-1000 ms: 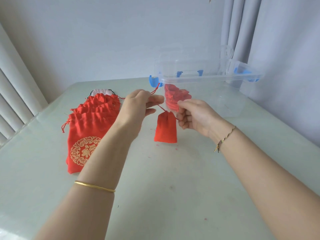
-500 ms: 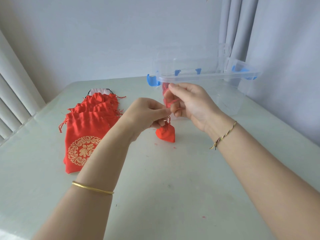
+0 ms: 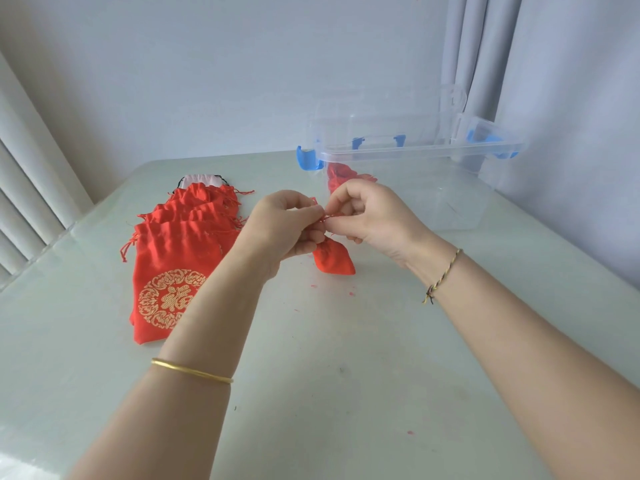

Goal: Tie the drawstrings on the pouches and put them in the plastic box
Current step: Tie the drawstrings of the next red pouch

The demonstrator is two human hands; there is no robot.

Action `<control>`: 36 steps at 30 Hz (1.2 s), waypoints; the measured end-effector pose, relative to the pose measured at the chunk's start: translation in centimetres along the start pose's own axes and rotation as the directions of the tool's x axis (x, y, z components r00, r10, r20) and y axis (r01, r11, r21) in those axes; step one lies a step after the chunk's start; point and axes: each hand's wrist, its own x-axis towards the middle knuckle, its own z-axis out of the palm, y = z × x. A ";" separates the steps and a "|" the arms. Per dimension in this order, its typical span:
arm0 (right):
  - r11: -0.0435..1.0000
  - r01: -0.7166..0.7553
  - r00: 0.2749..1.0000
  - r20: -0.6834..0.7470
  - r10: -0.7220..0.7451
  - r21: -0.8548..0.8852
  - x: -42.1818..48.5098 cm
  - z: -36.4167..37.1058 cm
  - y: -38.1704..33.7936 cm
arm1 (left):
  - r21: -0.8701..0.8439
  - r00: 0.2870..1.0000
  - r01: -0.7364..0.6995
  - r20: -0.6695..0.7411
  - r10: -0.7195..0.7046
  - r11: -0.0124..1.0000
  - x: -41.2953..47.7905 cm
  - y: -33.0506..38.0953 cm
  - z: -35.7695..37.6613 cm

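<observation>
A small red pouch (image 3: 333, 258) hangs tilted just above the table, its gathered neck hidden behind my fingers. My left hand (image 3: 284, 230) and my right hand (image 3: 370, 216) meet over it, each pinching the thin red drawstring (image 3: 323, 217) between thumb and fingertips. Behind my right hand stands the clear plastic box (image 3: 433, 188) with blue clips, and red pouches (image 3: 341, 174) lie inside its left end. To the left, a stack of several red pouches (image 3: 176, 258) lies flat, the top one bearing a gold round emblem.
The pale glass-topped table (image 3: 329, 375) carries small red lint specks. The box's clear lid (image 3: 381, 119) stands open behind it. A white-pink item (image 3: 204, 180) peeks out at the far end of the stack. A wall and grey curtains close off the back and right.
The hands had been apart, stretching the drawstring with the pouch hanging flat. They have since come together over the pouch neck, and the pouch now hangs bunched and tilted below them.
</observation>
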 end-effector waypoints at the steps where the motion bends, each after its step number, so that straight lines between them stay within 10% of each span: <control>1: 0.999 0.039 0.999 -0.008 -0.039 -0.025 0.0 0.1 0.1 | -0.005 1.000 0.002 -0.012 -0.002 1.000 0.0 0.0 0.0; 21: 0.901 0.237 0.957 -0.070 -0.280 -0.363 0.1 0.2 0.5 | -0.057 0.996 -0.036 -0.083 0.032 0.998 -0.5 1.5 -0.6; 30: 0.949 0.180 0.960 -0.164 -0.227 -0.258 0.3 -0.6 1.1 | -0.603 0.935 0.342 0.294 -0.198 0.720 -1.2 3.0 -2.8; 33: 0.940 0.175 0.945 -0.220 -0.244 -0.291 0.4 -0.4 1.1 | -0.629 0.981 0.194 0.115 -0.156 0.753 -0.8 2.5 -3.0; 36: 0.986 0.076 0.961 -0.253 -0.113 -0.151 0.6 -0.4 1.1 | -0.207 0.995 -0.089 -0.056 0.079 0.974 -0.6 2.3 -2.5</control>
